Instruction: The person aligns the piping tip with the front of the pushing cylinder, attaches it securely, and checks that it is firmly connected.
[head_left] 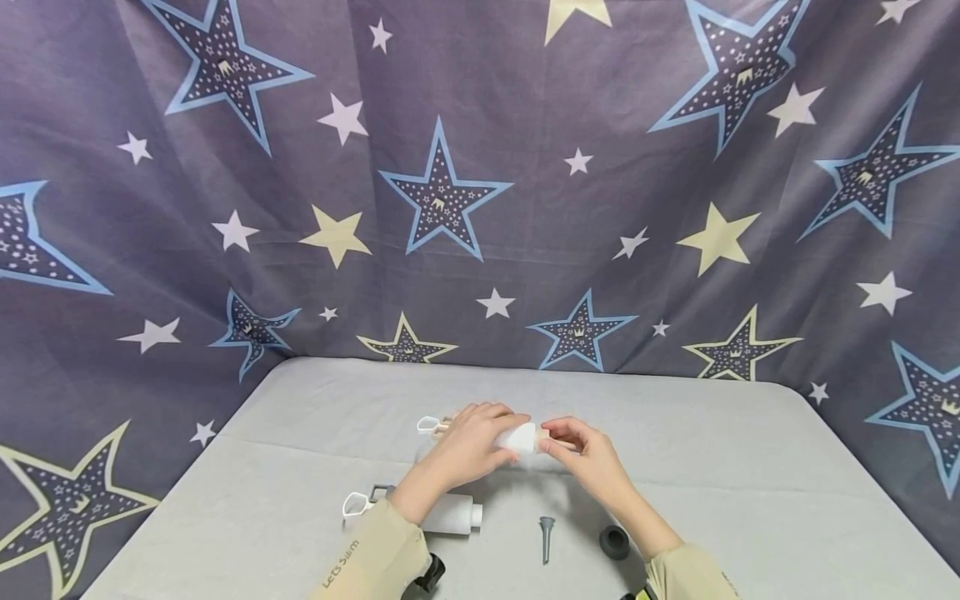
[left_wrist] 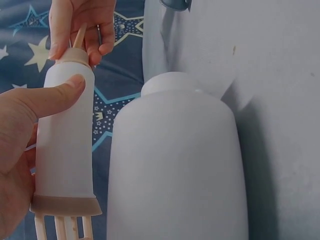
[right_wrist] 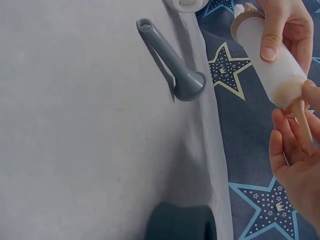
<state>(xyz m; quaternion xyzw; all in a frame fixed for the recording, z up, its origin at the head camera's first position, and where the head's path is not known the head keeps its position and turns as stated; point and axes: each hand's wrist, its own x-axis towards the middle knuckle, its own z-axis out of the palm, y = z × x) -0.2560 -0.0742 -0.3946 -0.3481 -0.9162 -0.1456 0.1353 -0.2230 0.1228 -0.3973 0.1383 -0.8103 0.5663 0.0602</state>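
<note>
My left hand grips a white cylindrical tube, its thumb along the side. The tube has a beige end collar with beige prongs, and a white loop handle sticks out on the left. At the other end my right hand pinches a beige cap with a long tapered nozzle, which sits against the tube's mouth. Whether it is fully seated cannot be seen. Nearer me lies a second white tube with a grey frame and a white loop handle, partly hidden by the left forearm.
A grey tapered nozzle lies on the grey-covered table, below the hands. To its right is a dark grey ring-shaped cap, close to the right forearm. Star-patterned cloth hangs behind the table.
</note>
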